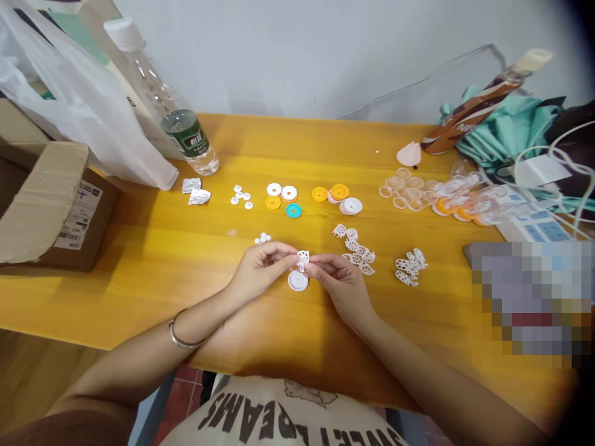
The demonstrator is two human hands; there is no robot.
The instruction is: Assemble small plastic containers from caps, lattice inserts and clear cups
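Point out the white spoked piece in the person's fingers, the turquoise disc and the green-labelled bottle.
White spoked piece (304, 255), head view: its spoked face.
Turquoise disc (289, 211), head view: left of its centre hole.
Green-labelled bottle (186, 134), head view: on its label.

You wear 1 silver bangle (173, 336) on your left forearm (211, 319) and a cream shirt (279, 402) with dark lettering (264, 416).

My fingers (320, 267) pinch a small white plastic piece (304, 256), its round, spoked face turned to me. A white, round plastic disc (298, 281) lies on the counter (274, 334), nearer me.
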